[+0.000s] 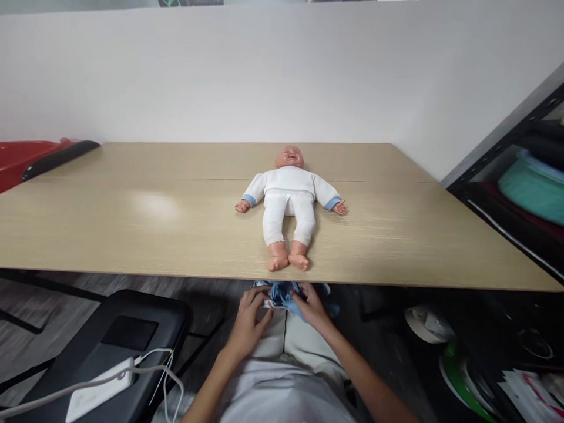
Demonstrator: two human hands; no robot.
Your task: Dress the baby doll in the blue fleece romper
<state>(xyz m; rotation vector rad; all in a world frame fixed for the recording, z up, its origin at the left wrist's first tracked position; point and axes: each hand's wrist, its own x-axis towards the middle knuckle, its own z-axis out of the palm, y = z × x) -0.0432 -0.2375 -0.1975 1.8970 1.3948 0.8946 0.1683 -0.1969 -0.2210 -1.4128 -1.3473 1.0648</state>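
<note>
Low over my lap, at the table's front edge, lies a crumpled blue and white cloth (282, 292). My right hand (312, 306) is closed on the blue cloth, thumb and fingers pinching its right part. On the other side, my left hand (250, 322) has its curled fingers on the cloth's white edge. Its grip is partly hidden, and I cannot make out the cloth's exact kind. Above my hands a baby doll (289, 200) lies on its back on the table, feet toward me. It wears a white top with blue cuffs and white trousers; its feet are bare.
The wooden table (132, 235) runs along a white wall (242, 76). At the lower left, a black stool (145, 302) bears a white power bank (101, 390) with cables and a dark phone-like slab (130, 332). A shelf with a teal container (533, 182) stands at the right.
</note>
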